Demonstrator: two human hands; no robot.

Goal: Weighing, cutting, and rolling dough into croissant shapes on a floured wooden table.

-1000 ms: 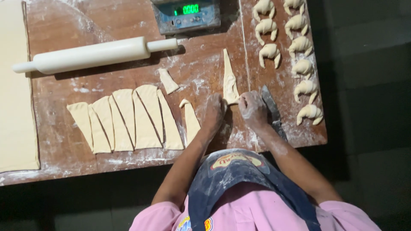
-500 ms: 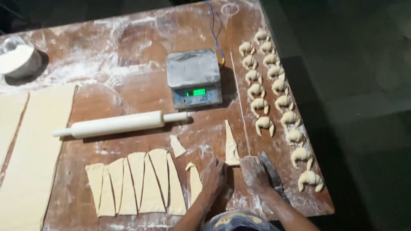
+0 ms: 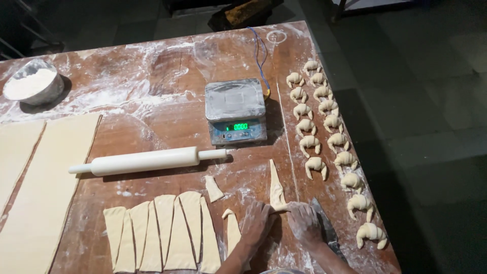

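At the far left of the floured wooden worktop (image 3: pixel 152 127) I see a bowl of flour (image 3: pixel 31 85), and below it wide sheets of rolled dough (image 3: pixel 45 187) reaching down to the near edge. A white rolling pin (image 3: pixel 147 161) lies across the middle, with a row of cut dough triangles (image 3: pixel 162 232) fanned side by side beneath it and a small dough scrap (image 3: pixel 213 189) just right of them. A metal scale (image 3: pixel 236 110) with a lit green display sits behind.

My left hand (image 3: pixel 257 223) rests palm down, fingers flat and spread, on the wide near end of a long dough triangle (image 3: pixel 276 189) whose tip points away toward the scale. My right hand (image 3: pixel 303 222) presses the same end from the other side, its grip likewise open and flat. A dark scraper blade (image 3: pixel 324 227) lies just right of that hand. Along the right edge, two rows of shaped croissants (image 3: pixel 329 147) run front to back.
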